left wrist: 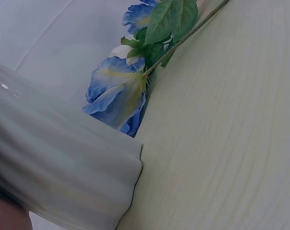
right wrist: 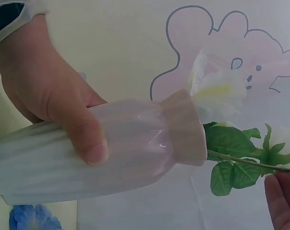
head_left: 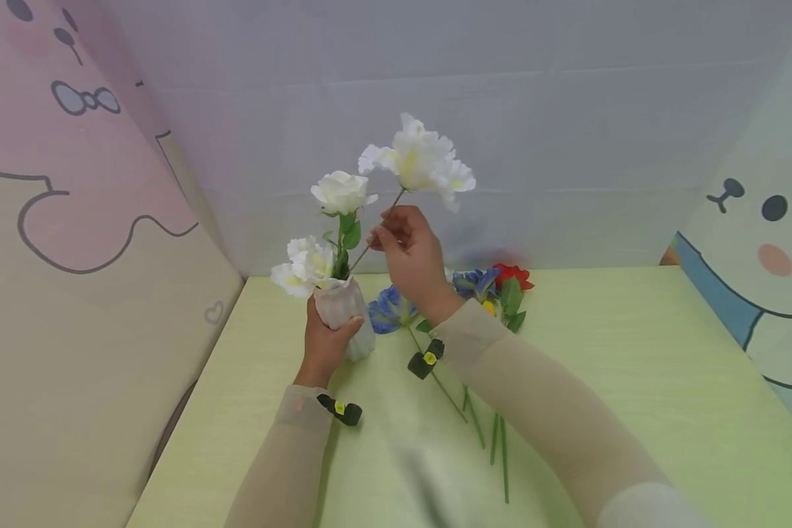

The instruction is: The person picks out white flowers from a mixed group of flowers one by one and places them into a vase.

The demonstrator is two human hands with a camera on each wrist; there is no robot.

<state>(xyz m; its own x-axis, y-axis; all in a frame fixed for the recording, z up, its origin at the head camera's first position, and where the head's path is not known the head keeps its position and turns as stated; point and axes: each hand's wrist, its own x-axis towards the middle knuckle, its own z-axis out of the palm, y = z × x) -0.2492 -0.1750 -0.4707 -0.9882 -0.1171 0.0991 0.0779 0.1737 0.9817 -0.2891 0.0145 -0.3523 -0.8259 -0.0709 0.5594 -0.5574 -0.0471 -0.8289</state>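
My left hand (head_left: 325,341) grips the body of a white fluted vase (right wrist: 130,143), thumb across its front. Two white flowers stand in it: a ruffled bloom (head_left: 306,265) leaning left and a rose (head_left: 343,193) with green leaves. Above the vase's right side, my right hand (head_left: 412,253) pinches the thin stem of another ruffled white flower (head_left: 417,158). That stem slants down to the vase mouth, and its lower end is hidden there. In the right wrist view the fingertips (right wrist: 284,196) hold the stem at the right edge.
Right of the vase, blue flowers (head_left: 388,311), a red flower (head_left: 513,276) and a yellow one lie on the pale wooden table (head_left: 607,367), their green stems pointing toward me. A white curtain-like wall (head_left: 567,147) rises behind; side panels carry cartoon animals. A dark blur shows at the bottom.
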